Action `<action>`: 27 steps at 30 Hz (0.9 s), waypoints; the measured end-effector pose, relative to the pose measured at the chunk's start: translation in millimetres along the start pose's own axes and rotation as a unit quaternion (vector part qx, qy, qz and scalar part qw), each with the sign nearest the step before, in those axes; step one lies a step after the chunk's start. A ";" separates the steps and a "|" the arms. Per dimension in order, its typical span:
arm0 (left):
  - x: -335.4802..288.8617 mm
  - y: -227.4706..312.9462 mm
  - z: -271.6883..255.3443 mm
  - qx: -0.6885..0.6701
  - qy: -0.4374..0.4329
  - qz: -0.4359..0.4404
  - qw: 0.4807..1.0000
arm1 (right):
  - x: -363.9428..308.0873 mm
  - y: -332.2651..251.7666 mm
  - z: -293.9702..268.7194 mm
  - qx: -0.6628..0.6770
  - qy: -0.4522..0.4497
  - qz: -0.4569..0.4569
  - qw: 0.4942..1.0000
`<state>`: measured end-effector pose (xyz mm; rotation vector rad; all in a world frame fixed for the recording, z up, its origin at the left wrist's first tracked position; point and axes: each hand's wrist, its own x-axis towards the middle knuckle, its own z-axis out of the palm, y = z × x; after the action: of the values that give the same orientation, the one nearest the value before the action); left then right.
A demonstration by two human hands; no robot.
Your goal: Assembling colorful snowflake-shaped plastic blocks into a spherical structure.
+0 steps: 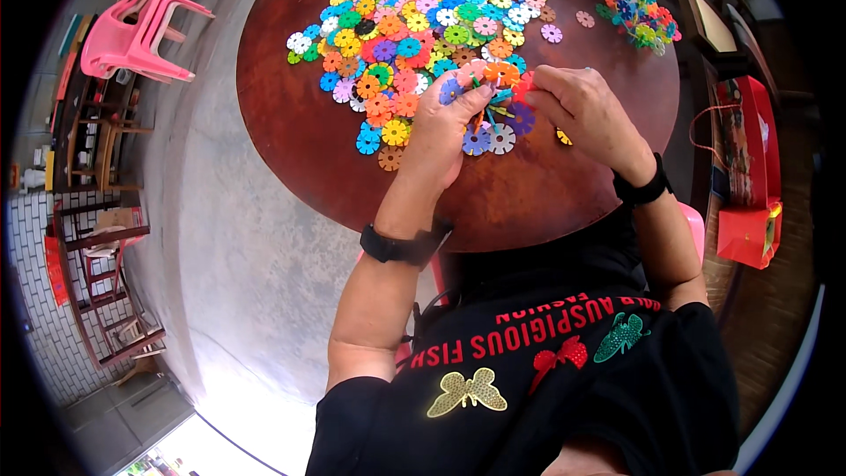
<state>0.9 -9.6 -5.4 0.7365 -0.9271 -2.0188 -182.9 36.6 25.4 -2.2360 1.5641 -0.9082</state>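
Note:
Both my hands work above the near part of a round brown table [493, 220]. In my left hand [438, 128], closed with the thumb on top, is a cluster of slotted plastic discs [477, 140] joined edge to edge in blue, purple, orange, white and other colours. My right hand [586, 110] pinches a red slotted disc [522, 85] against the right side of that cluster; its slots are partly hidden by my fingers. Just beyond my left hand spreads a large pile of loose slotted discs [401, 26] in many colours. A yellow disc [564, 137] lies under my right hand.
A finished-looking string of joined discs [636, 13] lies at the table's far right edge. Left of the table, on the grey floor [211, 150], stand a pink plastic chair [132, 31] and wooden furniture [106, 273]. A red paper bag [749, 141] stands at the right.

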 end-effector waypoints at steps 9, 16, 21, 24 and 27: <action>-3.8 -2.1 0.2 0.142 -0.018 0.057 0.988 | -5.8 2.8 -6.5 0.019 -0.029 -0.011 0.999; -2.8 -6.1 -5.8 0.113 -0.034 0.019 0.993 | -14.2 3.4 8.9 -0.010 0.010 -0.017 1.000; -4.1 -6.3 -6.1 0.087 -0.014 0.014 0.996 | -12.1 -0.1 20.9 0.018 0.042 -0.016 0.999; 0.8 -7.9 -8.7 0.084 -0.006 0.010 0.996 | -8.0 2.1 22.1 0.010 0.064 -0.011 0.998; 3.9 -11.4 -1.7 0.046 -0.034 -0.022 0.998 | -0.8 19.8 12.3 0.042 0.027 0.010 0.999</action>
<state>-4.5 -8.5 -16.3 0.7488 -1.0571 -2.0614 -190.2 28.1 5.0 -2.1513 1.5384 -1.0184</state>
